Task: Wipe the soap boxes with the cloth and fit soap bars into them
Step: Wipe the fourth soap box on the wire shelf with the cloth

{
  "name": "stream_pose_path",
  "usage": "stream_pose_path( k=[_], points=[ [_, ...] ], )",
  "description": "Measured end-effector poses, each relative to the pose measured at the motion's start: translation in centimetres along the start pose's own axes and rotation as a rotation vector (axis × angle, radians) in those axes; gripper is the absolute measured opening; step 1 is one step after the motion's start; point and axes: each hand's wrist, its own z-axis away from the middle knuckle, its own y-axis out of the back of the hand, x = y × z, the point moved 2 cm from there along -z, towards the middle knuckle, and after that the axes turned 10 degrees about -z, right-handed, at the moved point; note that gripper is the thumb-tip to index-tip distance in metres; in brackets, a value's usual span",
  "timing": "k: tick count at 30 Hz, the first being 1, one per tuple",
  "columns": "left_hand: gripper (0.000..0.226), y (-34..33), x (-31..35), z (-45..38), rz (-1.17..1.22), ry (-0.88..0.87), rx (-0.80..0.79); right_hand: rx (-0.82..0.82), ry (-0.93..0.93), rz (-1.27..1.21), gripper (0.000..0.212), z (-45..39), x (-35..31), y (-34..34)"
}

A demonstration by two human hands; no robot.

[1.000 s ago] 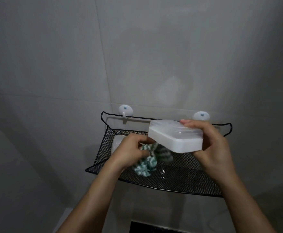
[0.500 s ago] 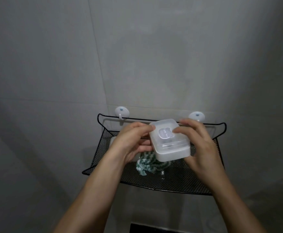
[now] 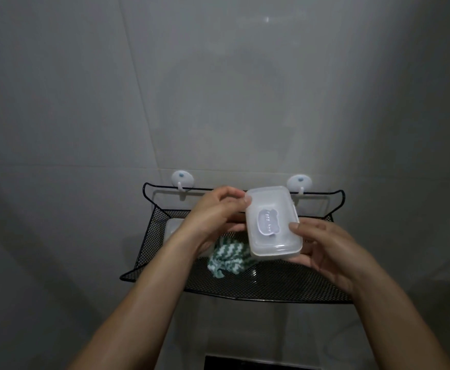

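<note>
A black mesh shelf (image 3: 272, 285) hangs on a pale tiled wall (image 3: 85, 102) from two white stick-on hooks, the left hook (image 3: 182, 180) and the right hook (image 3: 299, 182), each catching the shelf's top rail. At the shelf's left end a second white soap box (image 3: 174, 228) lies on the mesh, largely hidden behind the left wrist. Just right of it a green-and-white striped cloth (image 3: 225, 259) sits crumpled on the mesh, touched by neither hand.

The left hand (image 3: 213, 217) has its fingers curled, the tips pinching the upper left edge of the translucent soap box (image 3: 272, 222) held above the shelf. The box blocks the view of the shelf's middle and part of the rail. Its lid faces the camera, long axis running away from the person and leaning slightly left at the far end. On the lid is a small pale label with dark lettering (too blurred to read). The right hand (image 3: 325, 249) cups the box's near right corner from below, thumb pressed on the lid's right edge
</note>
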Motion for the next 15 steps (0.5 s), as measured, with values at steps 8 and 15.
stream_pose_path(
  k=[8, 15],
  points=[
    [0.037, -0.6, -2.9, -0.8, -1.388, -0.071, -0.18, 0.117, 0.085, 0.011, 0.04, 1.3, -0.8, 1.7],
    [0.037, -1.0, -3.9, -0.9, -1.39, 0.009, -0.177, 0.148, 0.107, 0.035, 0.051, 1.8, -0.8, 1.8]
  ],
)
